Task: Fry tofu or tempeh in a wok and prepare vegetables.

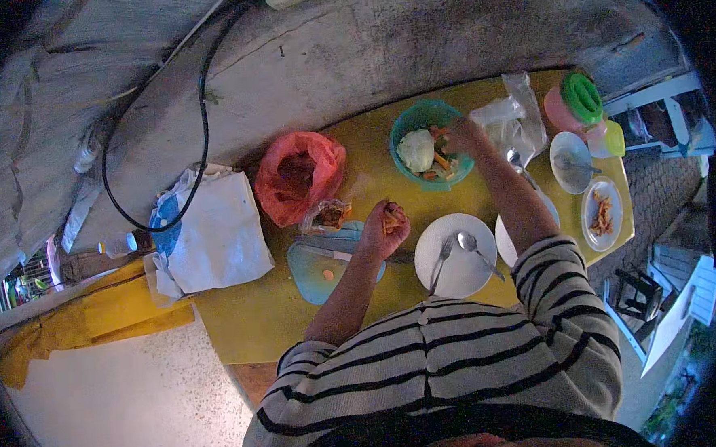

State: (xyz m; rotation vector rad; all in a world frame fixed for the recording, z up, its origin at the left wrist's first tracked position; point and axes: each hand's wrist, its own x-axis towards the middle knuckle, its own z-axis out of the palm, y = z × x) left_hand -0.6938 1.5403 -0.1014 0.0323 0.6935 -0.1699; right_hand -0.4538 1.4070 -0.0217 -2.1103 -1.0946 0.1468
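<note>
My left hand [385, 229] is closed around some pale orange food pieces, above the yellow tabletop near a blue cutting board [312, 280]. A knife with a pale handle seems to lie on that board. My right hand [464, 138] reaches into the right side of a teal plastic basket [398, 160]; its fingertips are blurred, so their grip cannot be made out. Inside the basket are a pale round vegetable [417, 150] and orange and whitish pieces. A white plate [426, 250] holding a fork [443, 261] and a spoon [468, 242] stands closest to my body.
A red plastic bag [330, 158] and a small clear bag of food [327, 215] lie left of the basket. At right are clear plastic bags [513, 118], a green-lidded container [581, 97], a white bowl [565, 179] and an oval plate of food [590, 235]. A concrete wall borders the table.
</note>
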